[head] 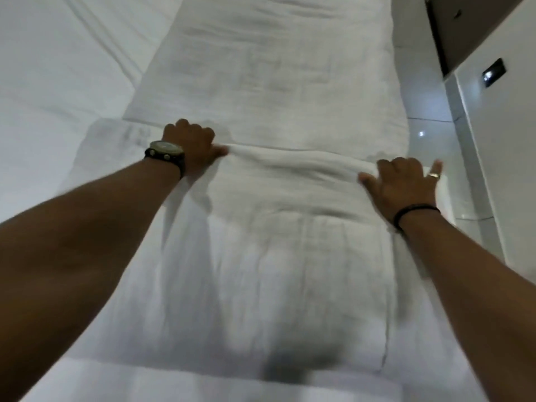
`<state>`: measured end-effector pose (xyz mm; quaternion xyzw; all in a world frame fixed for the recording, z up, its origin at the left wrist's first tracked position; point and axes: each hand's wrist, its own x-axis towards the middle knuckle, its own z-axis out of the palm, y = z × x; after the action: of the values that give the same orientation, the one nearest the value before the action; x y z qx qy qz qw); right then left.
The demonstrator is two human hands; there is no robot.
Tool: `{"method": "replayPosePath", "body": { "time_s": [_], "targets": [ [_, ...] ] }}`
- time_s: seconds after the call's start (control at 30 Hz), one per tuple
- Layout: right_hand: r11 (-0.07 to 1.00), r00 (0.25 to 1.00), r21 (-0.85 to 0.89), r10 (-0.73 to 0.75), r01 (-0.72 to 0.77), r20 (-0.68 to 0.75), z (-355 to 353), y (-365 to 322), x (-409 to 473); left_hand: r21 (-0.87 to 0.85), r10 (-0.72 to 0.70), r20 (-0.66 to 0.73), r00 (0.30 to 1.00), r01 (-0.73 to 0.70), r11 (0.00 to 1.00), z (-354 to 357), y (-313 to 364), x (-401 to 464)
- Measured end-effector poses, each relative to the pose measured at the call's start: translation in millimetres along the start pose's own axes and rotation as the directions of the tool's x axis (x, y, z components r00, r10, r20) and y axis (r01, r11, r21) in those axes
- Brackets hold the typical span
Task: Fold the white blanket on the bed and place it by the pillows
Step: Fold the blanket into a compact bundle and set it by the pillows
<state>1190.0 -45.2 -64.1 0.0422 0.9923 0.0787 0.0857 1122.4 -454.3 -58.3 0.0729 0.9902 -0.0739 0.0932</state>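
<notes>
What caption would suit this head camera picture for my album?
Both hands, left hand and right hand, grip a fold of the white blanket laid long on the bed.

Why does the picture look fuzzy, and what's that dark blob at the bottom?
Head view: soft all over, blurriest near the bottom; the dark blob is a shadow on the white blanket; bright glare spots shine on the glossy floor at right.
</notes>
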Motion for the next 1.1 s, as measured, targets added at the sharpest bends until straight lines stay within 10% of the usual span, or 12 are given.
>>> {"method": "replayPosePath", "body": {
  "time_s": [0.17, 0.43, 0.6, 0.7, 0.83, 0.93, 1.1],
  "targets": [
    [0.949, 0.989, 0.306, -0.03, 0.074, -0.144, -11.6, -71.1, -21.6, -0.33, 0.198, -0.364, 0.91, -0.325, 0.886, 20.3, 131.6, -41.5],
    [0.944, 0.944, 0.202, 0.208, -0.262, 0.255, 28.5, 73.2, -46.5, -0.196, 0.14, 0.063, 0.988, -0.125, 0.973, 53.4, 135.5, -54.7],
    [0.96, 0.985, 0.278, 0.01, 0.039, -0.173, 12.4, -15.7, -96.8, -0.325, 0.08, -0.009, 0.997, -0.079, 0.942, 47.3, 177.7, -98.4],
    [0.955, 0.982, 0.248, -0.135, 0.165, -0.132, 53.1, -25.4, -173.5, -0.322, 0.189, 0.006, 0.982, -0.177, 0.93, 56.9, 177.4, -147.3],
    [0.947, 0.979, 0.264, 0.2, -0.181, -0.049, 79.6, 34.5, -213.2, -0.239, 0.125, 0.049, 0.991, -0.11, 0.965, 66.8, 144.8, -166.9],
    [0.652, 0.849, 0.591, 0.517, -0.475, 0.112, 64.8, 34.0, -237.9, -0.327, 0.123, 0.082, 0.989, -0.09, 0.941, 54.0, 158.1, -177.8],
    [0.371, 0.641, 0.756, 0.763, -0.539, 0.083, 61.5, 3.6, -297.9, -0.269, 0.553, -0.036, 0.832, -0.542, 0.796, 50.2, 237.3, -256.3]
  ]
}}
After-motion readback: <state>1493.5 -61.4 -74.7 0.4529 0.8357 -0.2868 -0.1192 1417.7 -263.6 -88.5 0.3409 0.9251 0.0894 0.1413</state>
